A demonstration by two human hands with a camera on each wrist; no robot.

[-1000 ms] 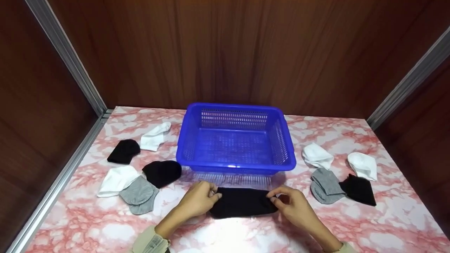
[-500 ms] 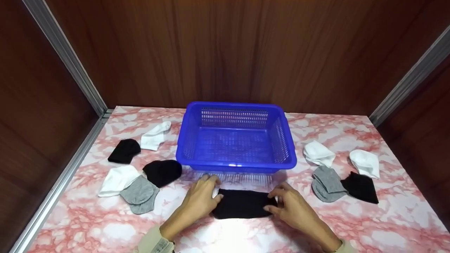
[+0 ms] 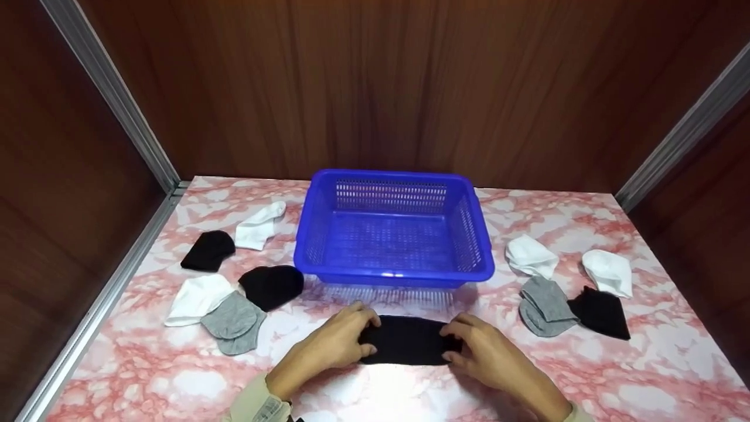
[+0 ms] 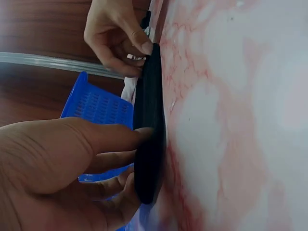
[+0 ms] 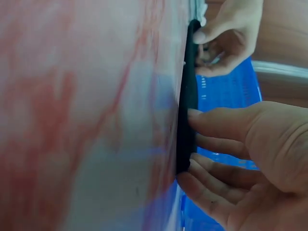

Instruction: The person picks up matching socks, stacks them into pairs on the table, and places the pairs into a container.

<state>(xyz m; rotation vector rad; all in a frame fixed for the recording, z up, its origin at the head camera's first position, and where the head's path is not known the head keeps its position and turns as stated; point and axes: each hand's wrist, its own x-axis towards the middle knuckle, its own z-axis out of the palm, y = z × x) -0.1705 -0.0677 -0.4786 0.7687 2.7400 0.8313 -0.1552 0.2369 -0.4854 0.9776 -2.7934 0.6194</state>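
Note:
A black sock [image 3: 407, 341] lies flat and lengthwise on the table in front of the basket; whether it is one layer or two I cannot tell. My left hand [image 3: 337, 343] holds its left end, thumb at the near edge and fingers at the far edge. At the other end, my right hand [image 3: 483, 351] grips it the same way with curled fingers. In the left wrist view the thumb of the left hand [image 4: 62, 168] presses on the dark fabric [image 4: 151, 103]. The right wrist view has the right hand [image 5: 250, 159] touching the sock's end.
A blue perforated basket [image 3: 392, 275] stands behind the hands, with nothing in it. To the left lie a white sock [image 3: 199, 299], a grey sock [image 3: 231, 322], a black sock [image 3: 271, 287] and others. White socks [image 3: 530, 256], a grey one [image 3: 546, 308] and a black one [image 3: 600, 313] lie right.
Both hands have shifted their hold on the black sock's ends; the left hand has moved a little inward to the right. Basket and other socks stay where they were.

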